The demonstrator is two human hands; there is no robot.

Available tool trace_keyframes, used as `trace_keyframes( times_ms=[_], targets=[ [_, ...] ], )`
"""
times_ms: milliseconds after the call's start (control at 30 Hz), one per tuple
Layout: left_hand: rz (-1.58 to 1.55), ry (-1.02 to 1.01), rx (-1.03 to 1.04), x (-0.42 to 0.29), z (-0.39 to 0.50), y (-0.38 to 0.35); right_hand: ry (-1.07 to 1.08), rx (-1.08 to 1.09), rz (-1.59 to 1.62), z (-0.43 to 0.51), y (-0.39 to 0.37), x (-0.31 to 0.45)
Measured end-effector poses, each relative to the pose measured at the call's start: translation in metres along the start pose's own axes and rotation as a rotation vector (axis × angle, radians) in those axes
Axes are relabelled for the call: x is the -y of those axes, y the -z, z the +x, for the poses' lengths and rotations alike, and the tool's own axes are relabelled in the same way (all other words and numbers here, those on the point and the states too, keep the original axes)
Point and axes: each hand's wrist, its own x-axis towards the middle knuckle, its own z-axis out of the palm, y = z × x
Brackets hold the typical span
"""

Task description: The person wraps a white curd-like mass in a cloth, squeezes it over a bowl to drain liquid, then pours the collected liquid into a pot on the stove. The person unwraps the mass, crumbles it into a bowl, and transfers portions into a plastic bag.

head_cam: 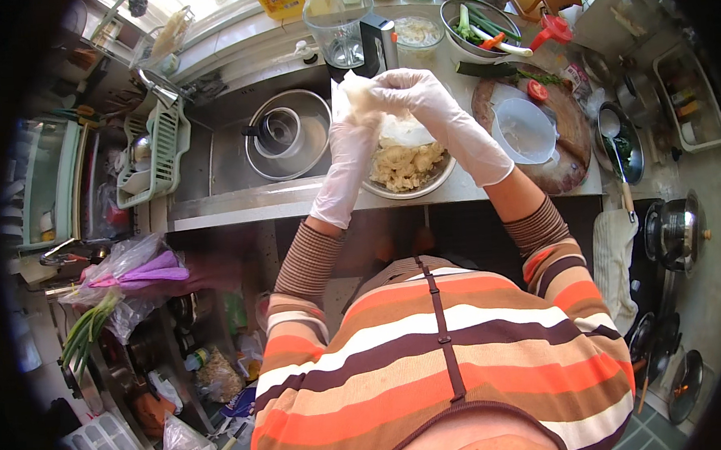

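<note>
Both my hands wear thin white disposable gloves and are raised over the counter. My left hand [356, 146] and my right hand [412, 94] meet at a pale, whitish piece of soft material [360, 96], pinched between their fingers; its exact kind is unclear. Below them, partly hidden, a metal bowl [411, 195] holds pale, lumpy, dough-like food [409, 167] with something white and smooth on top. Right of my right wrist, a translucent plastic bowl [524, 131] rests on a round wooden chopping board [568, 153]. A halved tomato [537, 90] lies near that board's far edge.
Left of the hands, a sink [228, 146] holds a metal basin [322, 144]. A dish rack [161, 153] stands beyond it. Behind the hands are a clear jug [338, 30], a glass bowl [418, 34] and a colander of vegetables [478, 26]. A wok [602, 114] with a ladle sits at right.
</note>
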Motion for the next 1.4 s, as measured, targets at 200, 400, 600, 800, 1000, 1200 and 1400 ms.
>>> trace_keyframes(
  times_ms=[200,400,600,800,1000,1200,1400],
  targets=[
    [-0.314,-0.108,-0.120,0.030,0.005,0.048,0.209,0.037,-0.809,-0.005,0.058,-0.055],
    [-0.728,-0.038,0.128,0.048,0.011,0.063,0.046,-0.053,-0.653,-0.001,0.021,-0.138],
    [-0.978,0.184,0.245,0.055,0.009,0.032,0.054,-0.097,0.426,-0.024,-0.005,-0.112],
    [-0.535,-0.160,0.400,0.039,-0.019,-0.039,0.174,-0.456,0.358,-0.045,-0.013,-0.080],
    [-0.691,0.116,0.542,0.016,-0.047,-0.057,0.289,-0.797,0.075,-0.095,0.069,-0.048],
    [-0.666,0.186,0.286,0.038,-0.044,-0.007,0.433,-0.862,-0.455,-0.153,0.177,-0.019],
    [-0.701,0.106,0.083,0.060,-0.033,0.031,0.058,-0.301,-1.451,-0.149,0.222,-0.069]
  ],
)
